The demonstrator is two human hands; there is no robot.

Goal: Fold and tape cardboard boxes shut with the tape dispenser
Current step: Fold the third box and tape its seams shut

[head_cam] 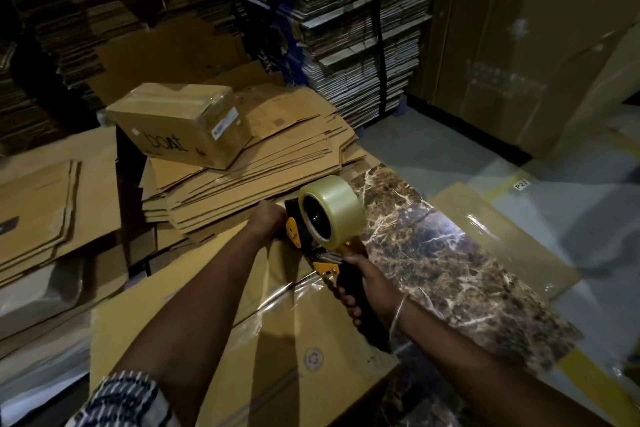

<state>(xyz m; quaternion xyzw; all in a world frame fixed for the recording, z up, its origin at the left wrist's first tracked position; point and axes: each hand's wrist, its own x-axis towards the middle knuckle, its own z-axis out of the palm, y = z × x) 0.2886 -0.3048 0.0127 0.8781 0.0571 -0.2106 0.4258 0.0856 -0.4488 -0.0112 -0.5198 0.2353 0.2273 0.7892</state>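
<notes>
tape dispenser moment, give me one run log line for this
step: taping box seam | right hand: grips tape dispenser handle | left hand: at dispenser front on cardboard box | tape strip on seam

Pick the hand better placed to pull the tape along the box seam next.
Right. The right hand already holds the tape dispenser by its handle; the left hand is at the box's far edge, probably steadying it.

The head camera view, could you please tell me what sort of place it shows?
Probably a warehouse packing area: strapped stacks of flattened cartons behind, loose flat cartons with a sealed box on top, and a marked floor.
</notes>
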